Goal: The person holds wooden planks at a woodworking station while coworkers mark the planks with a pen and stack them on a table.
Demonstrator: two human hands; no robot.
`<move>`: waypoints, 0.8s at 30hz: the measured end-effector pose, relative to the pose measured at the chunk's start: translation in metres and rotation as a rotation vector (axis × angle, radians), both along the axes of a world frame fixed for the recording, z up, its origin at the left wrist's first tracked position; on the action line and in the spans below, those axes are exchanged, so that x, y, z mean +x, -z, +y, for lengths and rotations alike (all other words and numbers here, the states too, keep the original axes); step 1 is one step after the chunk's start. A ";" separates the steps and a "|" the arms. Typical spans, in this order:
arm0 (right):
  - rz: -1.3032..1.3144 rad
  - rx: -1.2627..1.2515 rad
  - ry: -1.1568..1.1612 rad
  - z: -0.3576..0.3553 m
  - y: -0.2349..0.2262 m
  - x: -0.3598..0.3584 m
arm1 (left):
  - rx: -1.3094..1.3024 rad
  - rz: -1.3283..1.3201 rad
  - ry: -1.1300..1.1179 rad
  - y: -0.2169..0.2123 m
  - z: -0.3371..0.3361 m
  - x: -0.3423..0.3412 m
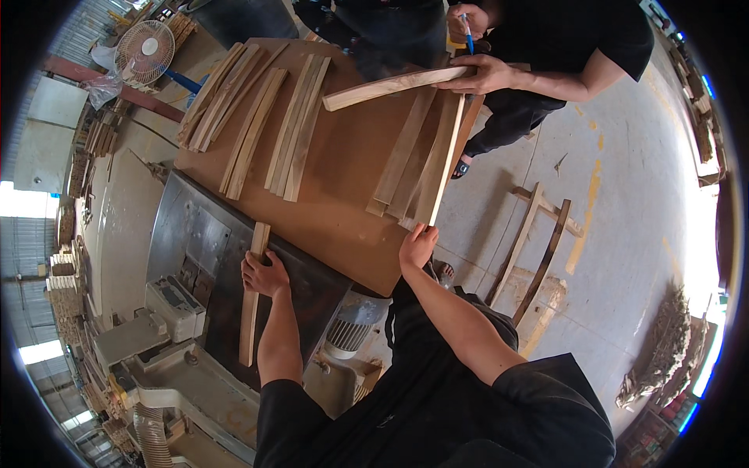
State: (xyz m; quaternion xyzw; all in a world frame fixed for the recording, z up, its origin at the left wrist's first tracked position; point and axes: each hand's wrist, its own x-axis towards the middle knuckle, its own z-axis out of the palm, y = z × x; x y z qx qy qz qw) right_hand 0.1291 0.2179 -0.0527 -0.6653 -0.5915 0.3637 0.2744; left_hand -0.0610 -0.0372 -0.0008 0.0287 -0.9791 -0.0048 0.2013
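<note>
Pale raw wooden slats (292, 129) on matt brown board (343, 168).

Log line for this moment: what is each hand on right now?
left hand: grips wood strip on machine table | right hand: touches end of slat stack on brown board

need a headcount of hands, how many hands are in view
4: the person's left hand grips a wood strip; right hand touches a strip's end; a co-worker's hand presses a curved strip; another holds a blue pen.

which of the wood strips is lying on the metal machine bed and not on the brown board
The single strip under the person's left hand. It lies alone on the dark metal machine bed, while all the other strips sit in groups on the brown board.
</note>
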 end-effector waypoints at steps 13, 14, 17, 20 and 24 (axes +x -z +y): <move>0.006 0.045 0.000 0.003 0.005 -0.002 | 0.012 -0.019 -0.013 -0.002 0.004 -0.002; -0.001 0.041 -0.001 0.003 0.003 -0.002 | 0.010 -0.013 -0.013 -0.002 0.004 -0.001; 0.017 0.023 0.007 0.002 0.000 -0.002 | 0.013 -0.024 -0.019 -0.003 0.004 -0.001; 0.012 0.051 0.013 0.002 0.000 -0.003 | 0.027 -0.012 0.000 -0.002 0.003 -0.001; 0.015 0.080 -0.006 0.001 0.003 -0.004 | 0.020 0.015 0.001 0.000 -0.001 -0.002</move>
